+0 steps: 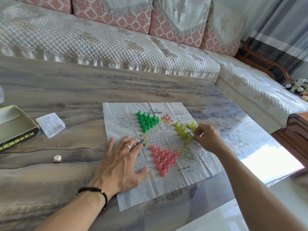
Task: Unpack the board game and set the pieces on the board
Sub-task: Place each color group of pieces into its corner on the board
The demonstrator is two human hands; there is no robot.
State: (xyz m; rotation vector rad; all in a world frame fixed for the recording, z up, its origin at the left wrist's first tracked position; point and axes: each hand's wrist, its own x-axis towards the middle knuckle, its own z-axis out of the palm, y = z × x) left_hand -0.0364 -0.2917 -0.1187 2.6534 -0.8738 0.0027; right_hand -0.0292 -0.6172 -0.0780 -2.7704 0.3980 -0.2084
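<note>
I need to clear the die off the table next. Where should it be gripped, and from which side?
Pinch the die across two opposite side faces, coming straight down from above. It is a small cube sitting flat on the table, apart from the box and the paper board, so every side looks free for the fingers.

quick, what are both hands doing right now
Left hand: open, flat on the paper board, holding nothing.
Right hand: fingertips pinched together at the yellow pieces; what they grip cannot be told.
</note>
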